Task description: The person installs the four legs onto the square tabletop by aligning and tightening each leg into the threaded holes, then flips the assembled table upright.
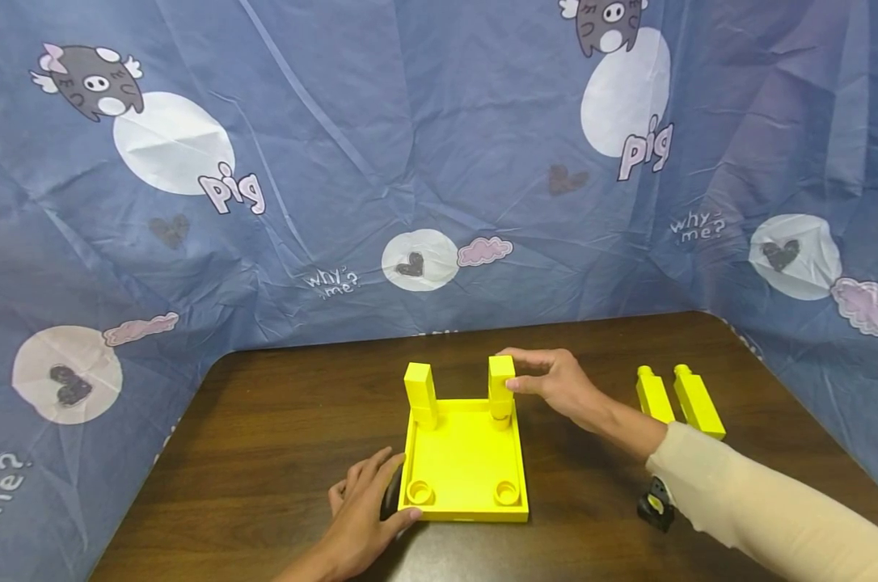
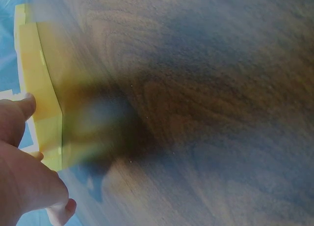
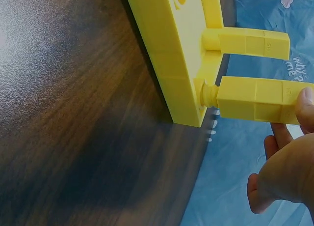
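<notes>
A shallow yellow square tray-like base (image 1: 468, 461) with raised edges lies on the table, a round socket in each corner. My left hand (image 1: 366, 505) holds its front left corner, thumb on the front wall and fingers along the left side. At the back right corner my right hand (image 1: 559, 384) pinches the upper end of a yellow square leg (image 3: 250, 98) between thumb and fingers. The leg stands upright at its socket, and part of its round neck (image 3: 210, 95) shows below the block. Another yellow leg (image 1: 420, 392) stands in the back left socket.
Two loose yellow legs (image 1: 655, 394) (image 1: 699, 402) with round necks lie at the right of the table. A small black and yellow object (image 1: 656, 504) shows below my right sleeve. A blue printed cloth (image 1: 352, 162) hangs behind the brown wooden table (image 1: 279, 420).
</notes>
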Action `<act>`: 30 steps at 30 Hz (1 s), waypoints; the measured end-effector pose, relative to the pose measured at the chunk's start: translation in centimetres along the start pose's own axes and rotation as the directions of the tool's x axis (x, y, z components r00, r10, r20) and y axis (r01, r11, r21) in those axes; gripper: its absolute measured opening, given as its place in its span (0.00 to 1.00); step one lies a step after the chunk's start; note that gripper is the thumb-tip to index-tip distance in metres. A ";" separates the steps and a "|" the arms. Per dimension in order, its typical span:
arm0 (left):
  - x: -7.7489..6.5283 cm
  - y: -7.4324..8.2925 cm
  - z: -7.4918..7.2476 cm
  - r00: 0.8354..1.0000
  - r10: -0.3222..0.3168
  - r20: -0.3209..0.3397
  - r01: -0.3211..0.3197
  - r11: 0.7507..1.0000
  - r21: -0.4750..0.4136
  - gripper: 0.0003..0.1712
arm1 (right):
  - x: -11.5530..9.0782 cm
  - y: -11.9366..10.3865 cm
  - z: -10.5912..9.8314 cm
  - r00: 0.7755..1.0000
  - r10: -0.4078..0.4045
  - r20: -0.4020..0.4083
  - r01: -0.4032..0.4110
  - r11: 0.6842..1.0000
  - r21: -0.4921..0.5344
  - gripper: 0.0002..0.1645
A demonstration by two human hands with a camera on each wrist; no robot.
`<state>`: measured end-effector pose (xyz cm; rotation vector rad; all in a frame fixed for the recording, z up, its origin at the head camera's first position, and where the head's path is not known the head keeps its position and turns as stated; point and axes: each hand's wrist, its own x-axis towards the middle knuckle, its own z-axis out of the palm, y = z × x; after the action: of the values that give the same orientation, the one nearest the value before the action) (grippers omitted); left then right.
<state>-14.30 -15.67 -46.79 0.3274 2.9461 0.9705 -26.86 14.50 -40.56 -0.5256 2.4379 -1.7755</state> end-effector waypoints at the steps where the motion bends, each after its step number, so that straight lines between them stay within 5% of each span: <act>1: 0.0 0.0 0.0 1.000 0.002 -0.003 -0.002 1.000 0.001 0.41 | 0.0 0.1 0.0 1.000 0.000 -0.004 0.000 1.000 -0.002 0.29; 15: -0.1 0.0 0.1 1.000 -0.001 -0.003 0.000 1.000 -0.012 0.41 | 0.0 0.5 0.7 0.997 0.036 -0.064 -0.034 0.999 0.032 0.29; 25: 0.0 0.1 0.0 1.000 -0.006 -0.002 0.006 1.000 -0.008 0.41 | -0.8 0.5 1.9 0.977 -0.040 -0.207 0.024 0.997 -0.078 0.27; 30: -0.1 0.1 0.1 1.000 -0.010 0.002 0.010 1.000 -0.008 0.41 | -1.0 0.8 2.1 0.974 -0.069 -0.217 0.042 0.991 -0.129 0.30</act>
<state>-14.22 -15.59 -46.79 0.3124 2.9379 0.9805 -25.57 13.09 -42.10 -0.4301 2.7225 -1.8016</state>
